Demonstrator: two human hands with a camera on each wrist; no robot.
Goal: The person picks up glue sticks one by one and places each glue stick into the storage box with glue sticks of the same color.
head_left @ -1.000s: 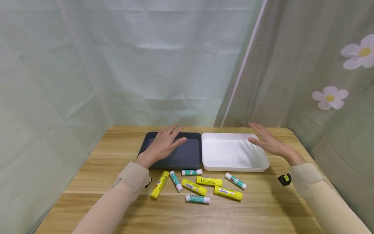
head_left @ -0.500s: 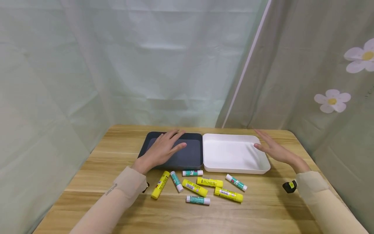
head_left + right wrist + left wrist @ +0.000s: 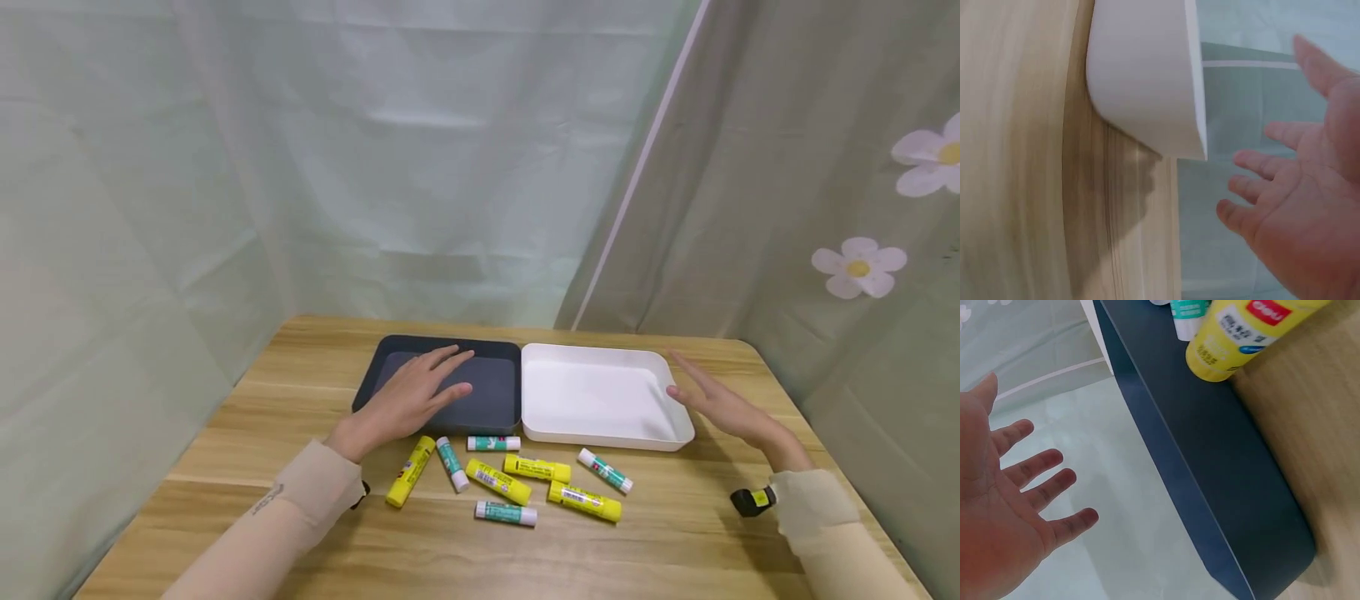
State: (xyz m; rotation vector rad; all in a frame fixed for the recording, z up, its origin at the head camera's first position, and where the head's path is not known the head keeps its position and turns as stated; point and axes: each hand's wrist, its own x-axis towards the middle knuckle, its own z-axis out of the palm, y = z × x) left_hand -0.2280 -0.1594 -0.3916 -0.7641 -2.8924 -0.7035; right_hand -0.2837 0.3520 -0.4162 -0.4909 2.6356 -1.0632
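Observation:
My left hand (image 3: 405,400) hovers over the dark blue tray (image 3: 491,392), its fingers spread and holding nothing; the left wrist view shows its bare palm (image 3: 997,506). Off the right end of the white tray (image 3: 592,396) my right hand (image 3: 727,408) hangs in the air, fingers extended and nothing in them. Several glue sticks lie loose in front of the trays. Some are yellow, like the yellow glue stick (image 3: 411,472) nearest my left hand; others are slimmer, green and white, such as the green glue stick (image 3: 605,471) nearest my right hand.
The two trays stand side by side on a wooden table (image 3: 420,558). A pale curtain (image 3: 420,167) hangs behind the table, and a curtain with white flowers (image 3: 858,268) hangs at the right.
Both hands have drawn back slightly toward me, the right one also moving to the right. The trays and glue sticks stay where they were.

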